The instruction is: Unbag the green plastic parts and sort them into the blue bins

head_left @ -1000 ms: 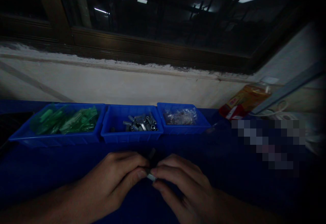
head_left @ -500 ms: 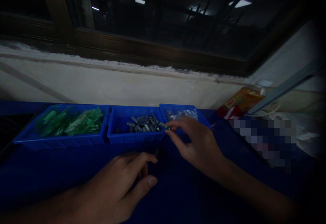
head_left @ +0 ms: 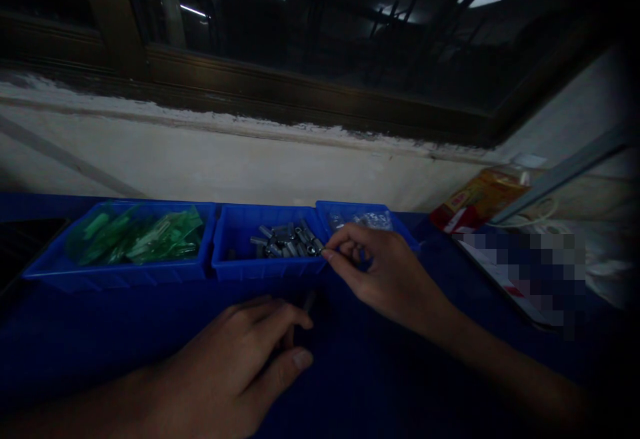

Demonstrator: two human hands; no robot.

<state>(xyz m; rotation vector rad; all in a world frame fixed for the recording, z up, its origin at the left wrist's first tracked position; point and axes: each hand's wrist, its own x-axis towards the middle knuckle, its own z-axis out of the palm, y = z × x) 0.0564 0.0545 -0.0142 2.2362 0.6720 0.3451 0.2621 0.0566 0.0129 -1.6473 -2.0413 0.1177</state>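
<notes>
My right hand is at the front right corner of the middle blue bin. Its thumb and forefinger are pinched together at the rim; what sits between the tips is too small and dark to make out. Inside that bin lies a pile of short hollow metal sleeves, some close to the fingertips. My left hand hovers low over the blue table, thumb and forefinger apart with nothing between them. Just beyond its forefinger a small grey piece shows dimly, partly hidden.
To the left stands a blue bin of green plastic packets. Another blue bin with clear plastic bags is on the right, partly behind my right hand. An amber bottle leans by the wall; a flat panel lies nearer.
Both hands held a small metal sleeve together. They parted, and my right hand carried a sleeve forward to the middle bin's corner. My left hand's fingers opened and it stayed low.
</notes>
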